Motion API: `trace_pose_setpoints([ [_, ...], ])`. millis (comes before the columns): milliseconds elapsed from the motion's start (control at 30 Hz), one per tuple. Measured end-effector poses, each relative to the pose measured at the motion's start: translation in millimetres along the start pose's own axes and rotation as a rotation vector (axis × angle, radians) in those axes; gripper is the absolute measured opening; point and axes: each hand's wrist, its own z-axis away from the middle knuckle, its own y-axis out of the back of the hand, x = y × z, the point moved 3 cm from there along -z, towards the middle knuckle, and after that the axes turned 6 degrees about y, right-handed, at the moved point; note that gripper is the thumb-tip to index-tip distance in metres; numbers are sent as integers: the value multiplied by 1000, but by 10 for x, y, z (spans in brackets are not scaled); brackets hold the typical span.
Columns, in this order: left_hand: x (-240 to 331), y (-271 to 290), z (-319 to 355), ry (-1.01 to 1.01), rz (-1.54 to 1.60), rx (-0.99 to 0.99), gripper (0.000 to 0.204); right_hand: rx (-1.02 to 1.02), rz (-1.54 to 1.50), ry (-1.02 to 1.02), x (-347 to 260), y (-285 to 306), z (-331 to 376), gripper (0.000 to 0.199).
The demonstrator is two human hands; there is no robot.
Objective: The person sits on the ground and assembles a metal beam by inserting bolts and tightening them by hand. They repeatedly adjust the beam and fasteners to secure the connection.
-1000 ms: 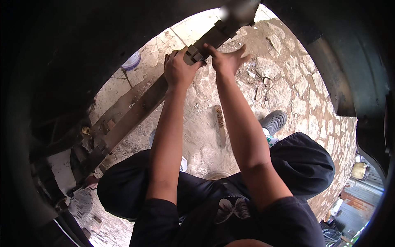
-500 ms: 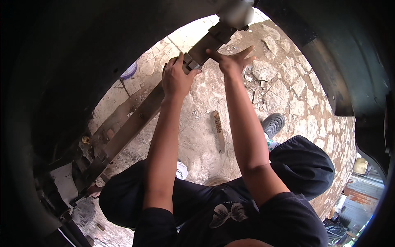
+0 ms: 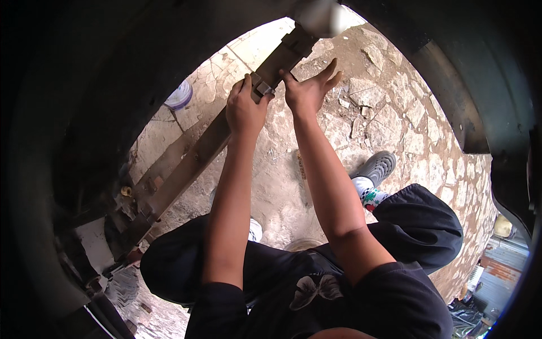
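Observation:
A long dark metal beam [image 3: 195, 163] runs diagonally from the lower left to the top middle, with a wider section [image 3: 276, 66] at its upper end. My left hand [image 3: 247, 110] is wrapped over the beam, fingers on the far side and thumb on the near side, beside a small square metal block [image 3: 263, 88]. Just right of it my right hand [image 3: 307, 93] is open, with its thumb against the edge of the wider section and its other fingers spread away. The beam's top end disappears behind a blurred pale round part [image 3: 324, 17].
Dark curved bodywork [image 3: 113, 73] surrounds the opening on the left, and another panel [image 3: 463, 107] hangs at right. Below lies rough stone paving [image 3: 415, 144]. A purple-and-white round container [image 3: 180, 95] stands beyond the beam. My shoe [image 3: 379, 167] rests at right.
My right hand has shifted slightly left along the wider section, its fingers still spread. My left hand keeps its grip. A rusty strip on the ground is now mostly behind my right forearm.

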Motion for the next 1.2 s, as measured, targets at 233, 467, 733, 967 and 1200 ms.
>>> trace_pose_setpoints([
  [233,-17,26,-58,-31,-5,-72,73,-68,-58,-113,-283,-175,-271,137],
  [467,-4,3,-25,-43,-32,-3,72,-33,-40,-32,-61,-220,-154,133],
  [733,-57,105,-44,-40,-27,-82,69,-24,38,34,-96,-20,-109,141],
  [967,21,184,-71,-14,8,-159,72,-3,-29,-12,-265,-233,-419,150],
  [1200,-14,164,-37,-17,38,-106,73,104,19,84,26,-151,-211,155],
])
